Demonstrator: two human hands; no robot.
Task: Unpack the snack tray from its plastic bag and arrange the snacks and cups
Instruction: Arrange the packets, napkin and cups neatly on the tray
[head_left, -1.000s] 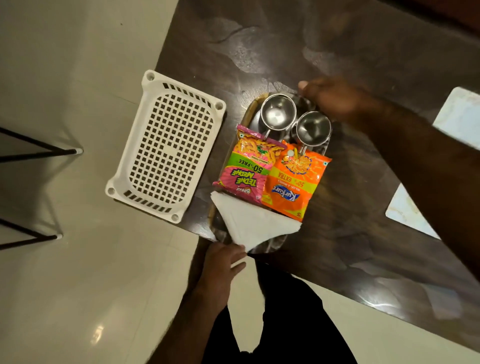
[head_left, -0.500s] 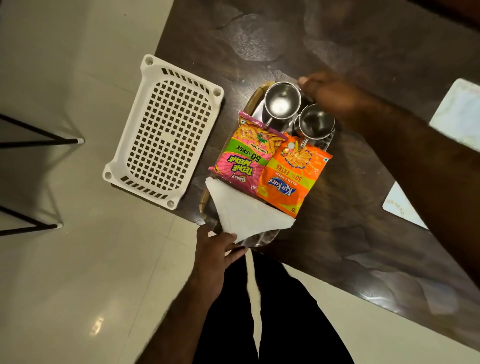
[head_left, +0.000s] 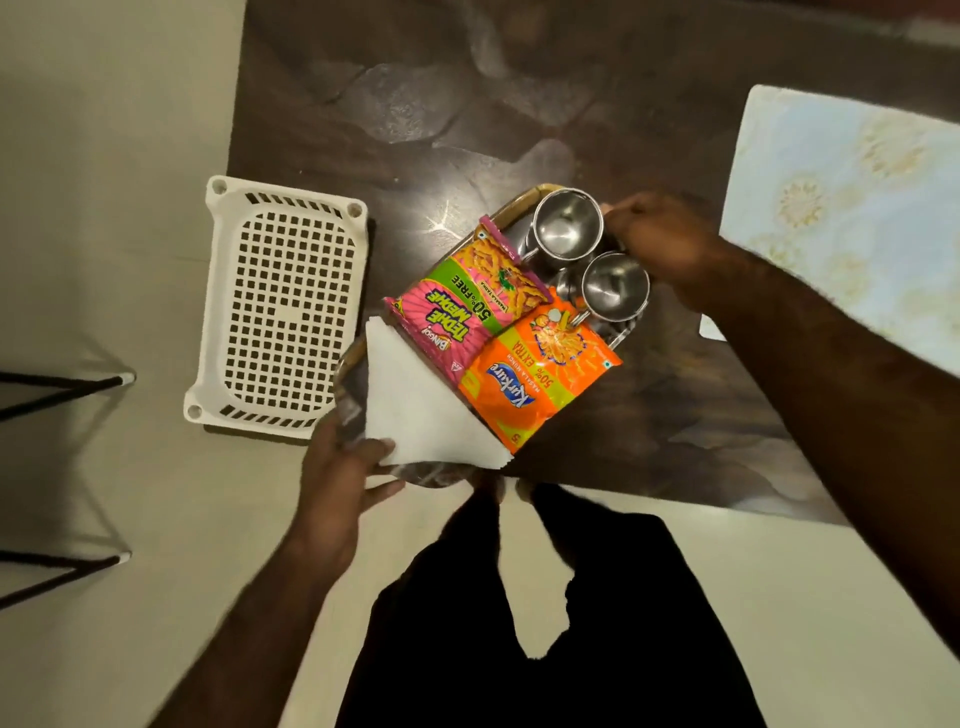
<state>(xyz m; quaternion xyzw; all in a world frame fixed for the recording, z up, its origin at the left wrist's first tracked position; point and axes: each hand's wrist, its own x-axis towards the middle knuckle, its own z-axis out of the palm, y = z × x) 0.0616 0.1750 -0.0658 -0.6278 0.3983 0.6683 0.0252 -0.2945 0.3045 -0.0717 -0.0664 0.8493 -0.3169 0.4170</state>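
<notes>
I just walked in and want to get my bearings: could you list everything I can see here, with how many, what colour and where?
Shiny steel cups: two, silver, far end of the tray.
Pink and green snack packet: one, on the tray, left of the orange one.
Orange snack packet: one, on the tray, below the nearer cup.
Folded white paper napkin: one, near end of the tray.
Wood-rimmed serving tray: one, on the table's near edge.
Perforated white plastic basket: one, left of the tray.
Dark glossy table: one.
Pale patterned mat: one, far right.
Left hand: grips the tray's near end.
Right hand: at its far end.
</notes>
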